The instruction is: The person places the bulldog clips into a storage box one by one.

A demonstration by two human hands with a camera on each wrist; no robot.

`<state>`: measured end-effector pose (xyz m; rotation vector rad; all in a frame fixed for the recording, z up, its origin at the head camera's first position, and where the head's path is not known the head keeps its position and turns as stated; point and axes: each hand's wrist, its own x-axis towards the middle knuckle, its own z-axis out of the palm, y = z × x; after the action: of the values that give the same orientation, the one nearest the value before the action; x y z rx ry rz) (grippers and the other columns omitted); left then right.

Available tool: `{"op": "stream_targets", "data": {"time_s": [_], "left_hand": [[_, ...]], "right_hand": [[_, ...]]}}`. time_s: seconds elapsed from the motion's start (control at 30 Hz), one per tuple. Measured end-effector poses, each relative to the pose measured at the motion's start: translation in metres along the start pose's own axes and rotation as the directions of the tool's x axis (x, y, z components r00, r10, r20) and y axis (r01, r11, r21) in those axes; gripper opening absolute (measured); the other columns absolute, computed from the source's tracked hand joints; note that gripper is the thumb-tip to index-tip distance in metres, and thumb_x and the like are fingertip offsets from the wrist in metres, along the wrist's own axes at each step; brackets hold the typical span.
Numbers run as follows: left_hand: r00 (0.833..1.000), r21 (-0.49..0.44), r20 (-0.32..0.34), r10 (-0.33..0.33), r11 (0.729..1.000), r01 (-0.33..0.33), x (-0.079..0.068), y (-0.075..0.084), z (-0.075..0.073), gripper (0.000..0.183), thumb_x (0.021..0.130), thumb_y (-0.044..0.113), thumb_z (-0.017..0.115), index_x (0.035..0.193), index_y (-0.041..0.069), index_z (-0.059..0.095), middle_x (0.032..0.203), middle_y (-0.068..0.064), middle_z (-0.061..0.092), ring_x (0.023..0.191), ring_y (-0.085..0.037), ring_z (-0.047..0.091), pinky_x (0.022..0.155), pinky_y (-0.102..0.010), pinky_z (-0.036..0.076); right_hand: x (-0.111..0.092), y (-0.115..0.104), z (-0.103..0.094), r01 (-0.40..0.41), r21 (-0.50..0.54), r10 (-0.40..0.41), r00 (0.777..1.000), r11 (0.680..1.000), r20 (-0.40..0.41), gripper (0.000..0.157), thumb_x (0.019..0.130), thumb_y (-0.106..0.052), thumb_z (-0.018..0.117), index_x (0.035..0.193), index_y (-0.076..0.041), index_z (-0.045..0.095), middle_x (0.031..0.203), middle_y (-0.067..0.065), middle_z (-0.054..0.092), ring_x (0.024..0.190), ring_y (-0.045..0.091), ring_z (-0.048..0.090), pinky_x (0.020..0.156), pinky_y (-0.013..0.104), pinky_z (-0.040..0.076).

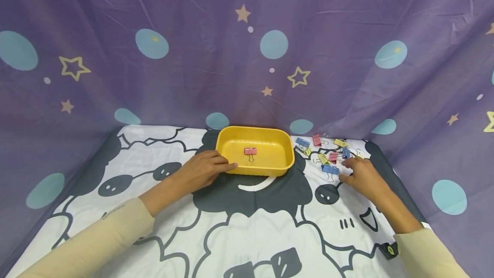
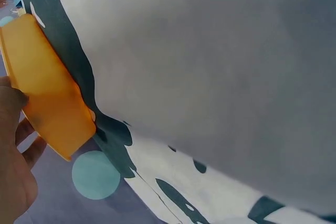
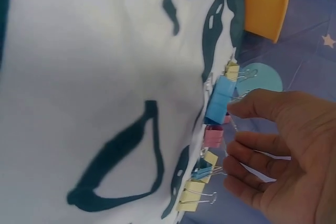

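Observation:
A yellow plastic tray (image 1: 266,171) stands at the back of the table, with a pink binder clip (image 1: 250,151) lying inside. My left hand (image 1: 200,168) pinches the tray's near left rim; the left wrist view has its thumb (image 2: 13,98) against the yellow wall. To the right of the tray lies a loose group of binder clips in blue, pink and yellow. My right hand (image 1: 364,177) is at the group's right side, fingers apart and loosely bent. In the right wrist view its thumb is close to a large blue binder clip (image 3: 220,99); whether they touch is unclear.
A white cloth (image 1: 173,209) with dark cartoon sheep covers the table. Directly behind the tray and clips hangs a purple curtain (image 1: 216,67) with stars and dots, which continues along both sides. A small dark item or print (image 1: 389,250) lies near my right sleeve.

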<state>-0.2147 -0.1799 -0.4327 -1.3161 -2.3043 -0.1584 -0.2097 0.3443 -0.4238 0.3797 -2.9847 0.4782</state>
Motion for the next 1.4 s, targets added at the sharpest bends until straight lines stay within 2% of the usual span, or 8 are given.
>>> {"op": "stream_targets", "data": {"time_s": [0.2, 0.47, 0.63, 0.73, 0.9, 1.17, 1.3, 1.4], "left_hand": [[1.0, -0.014, 0.018, -0.012, 1.0, 0.012, 0.001, 0.0, -0.001, 0.054, 0.091, -0.004, 0.084, 0.138, 0.021, 0.082, 0.114, 0.003, 0.085, 0.107, -0.025, 0.071, 0.101, -0.043, 0.063], [0.999, -0.016, 0.033, -0.027, 1.0, 0.027, 0.002, 0.001, -0.002, 0.053, 0.091, -0.004, 0.084, 0.138, 0.022, 0.083, 0.111, 0.002, 0.084, 0.105, -0.024, 0.071, 0.1, -0.042, 0.063], [0.999, -0.023, 0.023, -0.028, 0.999, 0.028, 0.002, 0.001, -0.002, 0.053, 0.09, -0.005, 0.084, 0.137, 0.022, 0.083, 0.111, 0.001, 0.083, 0.104, -0.024, 0.071, 0.099, -0.042, 0.063], [1.0, -0.028, 0.015, -0.025, 0.999, 0.026, 0.002, 0.001, -0.001, 0.054, 0.09, -0.006, 0.084, 0.136, 0.022, 0.084, 0.111, 0.001, 0.083, 0.103, -0.024, 0.071, 0.098, -0.042, 0.063], [0.999, -0.028, 0.015, -0.028, 0.999, 0.028, 0.002, 0.001, -0.001, 0.054, 0.09, -0.006, 0.084, 0.136, 0.021, 0.084, 0.111, 0.001, 0.083, 0.103, -0.024, 0.071, 0.098, -0.042, 0.063], [0.999, -0.037, -0.016, -0.052, 0.998, 0.051, 0.005, 0.006, 0.001, 0.045, 0.089, 0.0, 0.088, 0.129, 0.019, 0.087, 0.105, 0.001, 0.081, 0.096, -0.023, 0.068, 0.094, -0.04, 0.062], [0.995, -0.061, -0.028, -0.093, 0.994, 0.092, 0.008, 0.011, 0.003, 0.027, 0.093, 0.015, 0.091, 0.12, 0.02, 0.089, 0.099, 0.002, 0.078, 0.09, -0.021, 0.065, 0.087, -0.039, 0.06], [0.989, -0.08, -0.015, -0.146, 0.986, 0.144, 0.011, 0.016, 0.003, 0.022, 0.096, 0.029, 0.09, 0.117, 0.02, 0.09, 0.099, 0.003, 0.078, 0.089, -0.02, 0.064, 0.085, -0.039, 0.058]], "right_hand": [[0.007, 0.005, 0.007, -0.001, -0.001, 0.001, 0.999, 1.0, 0.053, 0.044, 0.09, -0.012, 0.084, 0.122, 0.017, 0.075, 0.115, 0.034, 0.076, 0.109, 0.053, 0.074, 0.096, 0.067, 0.06], [0.015, 0.007, 0.013, 0.044, 0.005, -0.045, 0.997, 0.999, 0.068, 0.04, 0.09, -0.009, 0.083, 0.12, 0.017, 0.076, 0.111, 0.032, 0.078, 0.106, 0.05, 0.075, 0.095, 0.066, 0.061], [0.039, 0.07, 0.058, 0.088, -0.007, -0.088, 0.994, 0.996, 0.06, 0.041, 0.09, -0.016, 0.087, 0.12, 0.011, 0.078, 0.108, 0.024, 0.08, 0.102, 0.042, 0.076, 0.091, 0.062, 0.062], [0.051, 0.106, 0.085, 0.102, -0.017, -0.101, 0.994, 0.995, 0.039, 0.04, 0.088, -0.023, 0.09, 0.117, 0.003, 0.081, 0.103, 0.015, 0.081, 0.096, 0.033, 0.075, 0.086, 0.055, 0.062], [0.051, 0.102, 0.083, 0.105, 0.009, -0.105, 0.994, 0.994, 0.032, 0.04, 0.09, -0.027, 0.092, 0.116, 0.001, 0.082, 0.101, 0.013, 0.08, 0.093, 0.032, 0.073, 0.083, 0.05, 0.061], [0.054, 0.103, 0.086, 0.099, -0.03, -0.097, 0.993, 0.995, 0.062, 0.042, 0.091, -0.023, 0.087, 0.12, 0.006, 0.08, 0.106, 0.016, 0.08, 0.098, 0.035, 0.075, 0.09, 0.062, 0.061], [0.054, 0.104, 0.087, 0.096, -0.04, -0.093, 0.994, 0.995, 0.062, 0.041, 0.091, -0.027, 0.088, 0.118, 0.003, 0.081, 0.106, 0.015, 0.08, 0.099, 0.034, 0.075, 0.09, 0.059, 0.062], [0.053, 0.102, 0.084, 0.081, -0.037, -0.079, 0.995, 0.996, 0.061, 0.04, 0.091, -0.03, 0.088, 0.117, 0.0, 0.082, 0.105, 0.013, 0.08, 0.097, 0.033, 0.074, 0.089, 0.055, 0.061]]}}
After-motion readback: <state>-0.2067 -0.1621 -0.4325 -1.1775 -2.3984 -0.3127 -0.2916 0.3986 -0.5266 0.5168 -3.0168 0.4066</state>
